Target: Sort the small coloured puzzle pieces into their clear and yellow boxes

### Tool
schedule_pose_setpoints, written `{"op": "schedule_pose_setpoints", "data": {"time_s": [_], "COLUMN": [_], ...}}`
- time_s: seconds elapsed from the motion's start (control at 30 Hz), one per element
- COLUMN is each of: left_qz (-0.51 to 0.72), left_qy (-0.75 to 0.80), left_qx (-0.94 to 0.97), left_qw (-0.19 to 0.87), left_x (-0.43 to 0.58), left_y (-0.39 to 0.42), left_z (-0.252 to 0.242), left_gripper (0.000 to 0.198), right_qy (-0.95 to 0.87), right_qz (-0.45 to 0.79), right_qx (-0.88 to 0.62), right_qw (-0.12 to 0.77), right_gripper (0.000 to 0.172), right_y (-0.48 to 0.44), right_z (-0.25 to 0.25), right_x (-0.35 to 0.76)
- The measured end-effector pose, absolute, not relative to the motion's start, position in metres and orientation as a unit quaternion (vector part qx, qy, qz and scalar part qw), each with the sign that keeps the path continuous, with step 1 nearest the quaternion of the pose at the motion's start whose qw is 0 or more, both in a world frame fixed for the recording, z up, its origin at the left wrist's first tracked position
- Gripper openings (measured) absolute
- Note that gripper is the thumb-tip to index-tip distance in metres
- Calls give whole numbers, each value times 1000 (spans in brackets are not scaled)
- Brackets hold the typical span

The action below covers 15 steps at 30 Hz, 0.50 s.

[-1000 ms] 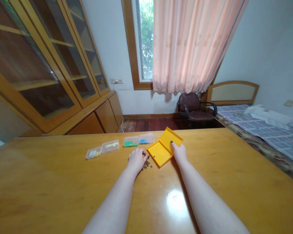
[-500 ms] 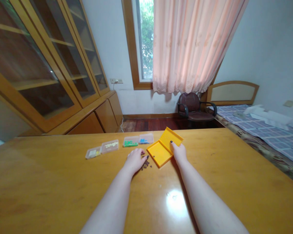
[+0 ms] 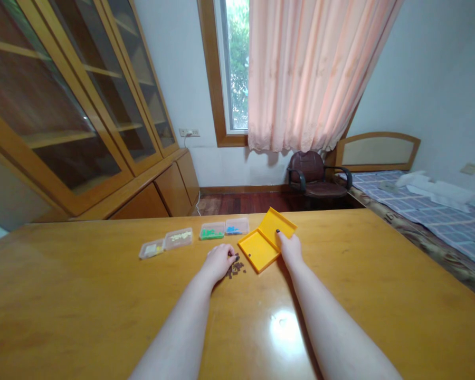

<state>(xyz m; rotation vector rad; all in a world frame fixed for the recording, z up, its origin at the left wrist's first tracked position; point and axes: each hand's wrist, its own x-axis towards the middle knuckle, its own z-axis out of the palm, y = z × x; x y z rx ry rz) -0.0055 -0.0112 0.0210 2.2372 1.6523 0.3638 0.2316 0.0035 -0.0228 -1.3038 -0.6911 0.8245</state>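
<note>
An open yellow box [image 3: 258, 248] lies on the wooden table [image 3: 83, 295], its lid [image 3: 277, 224] tipped back. My right hand [image 3: 289, 248] rests against the box's right edge, thumb on the hinge side, steadying it. Several small dark pieces [image 3: 236, 269] lie in a heap just left of the box. My left hand [image 3: 220, 260] is curled over that heap, fingertips pinched together at the pieces; whether a piece is between them is too small to tell.
Behind the hands stand small clear boxes: one with green bits [image 3: 211, 230], one with blue bits [image 3: 236, 226], and two with pale contents [image 3: 165, 243]. A brown armchair [image 3: 314, 174] and a bed [image 3: 435, 211] lie beyond the table; glass-door cabinets [image 3: 63, 105] line the left wall.
My left hand has drawn back slightly toward me and closed its fingers over the dark pieces. The right hand and yellow box have stayed put.
</note>
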Motion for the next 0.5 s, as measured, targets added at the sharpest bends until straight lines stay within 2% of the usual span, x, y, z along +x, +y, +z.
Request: {"op": "schedule_pose_setpoints", "data": {"time_s": [0.23,0.4,0.5], "left_qz": [160,149,128], "left_qy": [583,560,561], "left_qx": [778,794,796], "left_qw": [172,183,187], "left_x": [-4,-3,-2], "left_y": [-12,-16,-17], "left_z": [18,21,23], "left_gripper": [10,31,19], "right_qy": [-304,-306,-308], "right_qz": [365,365,361], "right_qx": [-582,-585,-591], "right_qw": [660,657,652], "right_gripper": [36,35,35], "right_y": [1,1,1], "right_z": [-19,-19,-19], "right_x": [231,231,232]}}
